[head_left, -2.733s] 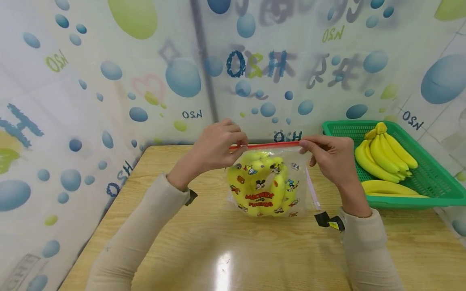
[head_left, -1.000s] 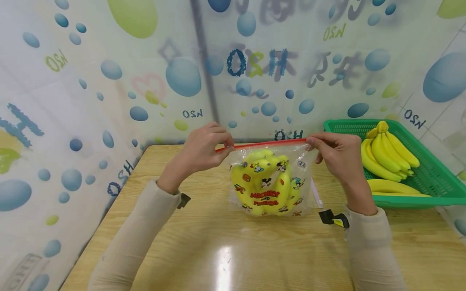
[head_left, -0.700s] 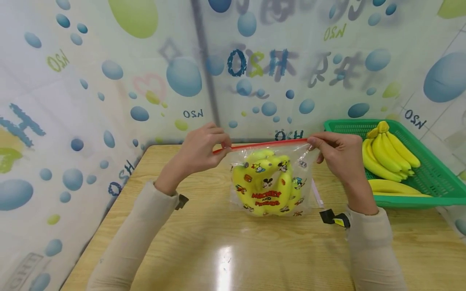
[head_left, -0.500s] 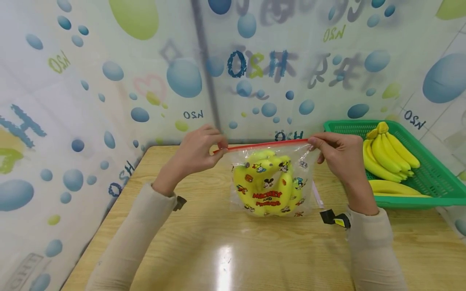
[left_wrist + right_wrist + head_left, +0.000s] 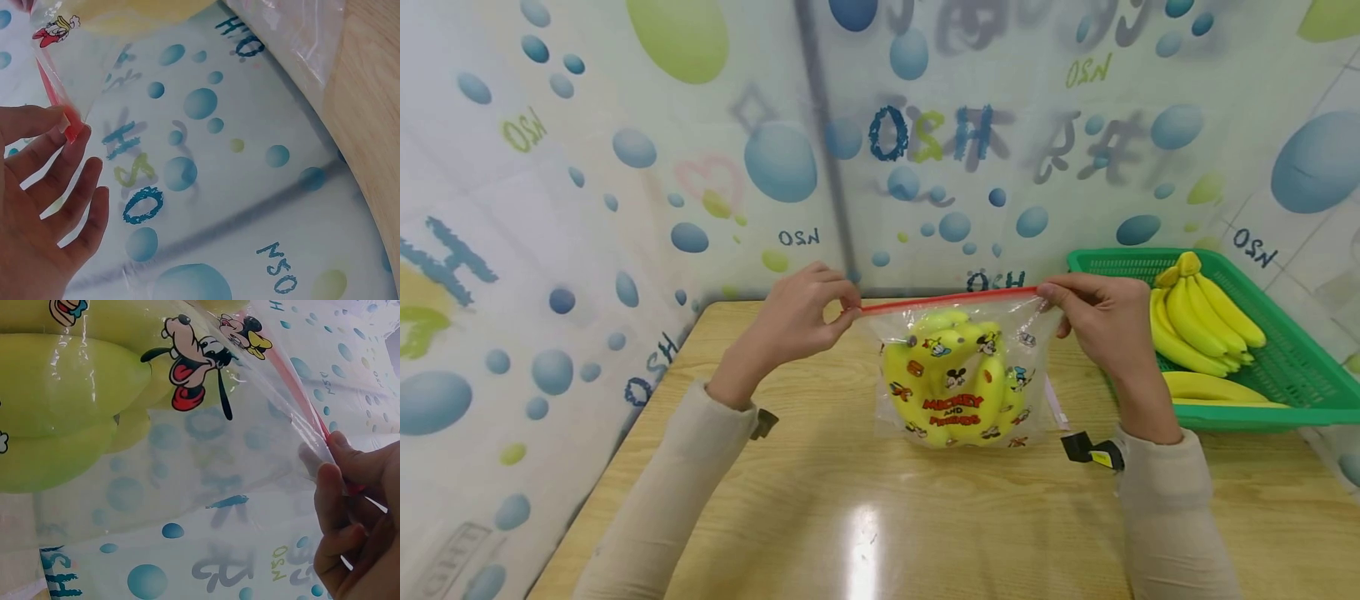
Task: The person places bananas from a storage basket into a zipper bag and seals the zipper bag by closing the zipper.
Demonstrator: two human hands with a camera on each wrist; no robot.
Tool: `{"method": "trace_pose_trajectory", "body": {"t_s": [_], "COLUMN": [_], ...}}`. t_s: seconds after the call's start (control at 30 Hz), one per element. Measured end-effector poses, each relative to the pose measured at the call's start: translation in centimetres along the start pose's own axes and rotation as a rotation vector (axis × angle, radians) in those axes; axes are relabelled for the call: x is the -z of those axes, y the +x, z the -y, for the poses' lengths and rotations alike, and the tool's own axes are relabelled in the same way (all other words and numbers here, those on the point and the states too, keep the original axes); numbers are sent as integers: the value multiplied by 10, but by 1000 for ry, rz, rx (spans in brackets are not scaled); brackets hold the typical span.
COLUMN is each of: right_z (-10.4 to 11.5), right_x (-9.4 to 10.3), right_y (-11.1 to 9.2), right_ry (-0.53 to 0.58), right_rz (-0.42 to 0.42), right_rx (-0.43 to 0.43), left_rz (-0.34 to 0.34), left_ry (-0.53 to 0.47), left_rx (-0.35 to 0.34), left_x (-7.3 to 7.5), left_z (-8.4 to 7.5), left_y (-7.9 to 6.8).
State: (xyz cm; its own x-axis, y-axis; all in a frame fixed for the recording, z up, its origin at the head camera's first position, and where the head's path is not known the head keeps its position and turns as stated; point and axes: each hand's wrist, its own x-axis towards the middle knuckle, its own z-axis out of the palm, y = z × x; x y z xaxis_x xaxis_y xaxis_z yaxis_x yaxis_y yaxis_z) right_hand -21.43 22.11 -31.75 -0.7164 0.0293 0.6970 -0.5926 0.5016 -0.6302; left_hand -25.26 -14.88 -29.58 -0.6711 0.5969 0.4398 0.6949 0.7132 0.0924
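Note:
A clear zip bag (image 5: 1037, 367) with cartoon prints and a red top strip (image 5: 955, 298) stands upright on the table, yellow bananas (image 5: 955, 358) filling most of it. My left hand (image 5: 801, 312) pinches the left end of the strip between thumb and forefinger. In the left wrist view the red tip pokes out from those fingers (image 5: 78, 134), while the others spread loosely. At the opposite top corner, thumb and fingers of my right hand (image 5: 1101, 321) pinch the strip. The strip runs taut between both hands, and the right wrist view shows the film pulled toward the right fingertips (image 5: 334, 440).
On the right of the wooden table (image 5: 775, 500) stands a green basket (image 5: 1285, 333) with a bunch of bananas (image 5: 1202, 321) and more bananas (image 5: 1217, 389) near its front wall. A pale strip (image 5: 1057, 404) lies behind the bag. A patterned wall covering (image 5: 700, 133) rises behind.
My left hand has slid left along the red strip to its end, exposing more of it. My right hand and the bag have shifted slightly right.

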Motion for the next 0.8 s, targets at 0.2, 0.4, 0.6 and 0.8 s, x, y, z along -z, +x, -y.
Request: {"method": "trace_pose_trajectory", "body": {"t_s": [0.2, 0.4, 0.6, 0.8], "right_z": [-1, 1, 0, -6], "right_x": [-1, -1, 1, 1], "right_y": [-1, -2, 0, -2], "right_ry": [11, 43, 52, 86], "right_rz": [1, 43, 68, 100], "right_rx": [4, 37, 38, 28], "left_rz": [-48, -16, 7, 227], "left_ry": [-107, -579, -1240, -1348], "left_rx": [38, 195, 275, 325], "left_x": [-7, -31, -88, -134], "left_z": [2, 7, 10, -3], "left_y": [-4, -12, -23, -31]}}
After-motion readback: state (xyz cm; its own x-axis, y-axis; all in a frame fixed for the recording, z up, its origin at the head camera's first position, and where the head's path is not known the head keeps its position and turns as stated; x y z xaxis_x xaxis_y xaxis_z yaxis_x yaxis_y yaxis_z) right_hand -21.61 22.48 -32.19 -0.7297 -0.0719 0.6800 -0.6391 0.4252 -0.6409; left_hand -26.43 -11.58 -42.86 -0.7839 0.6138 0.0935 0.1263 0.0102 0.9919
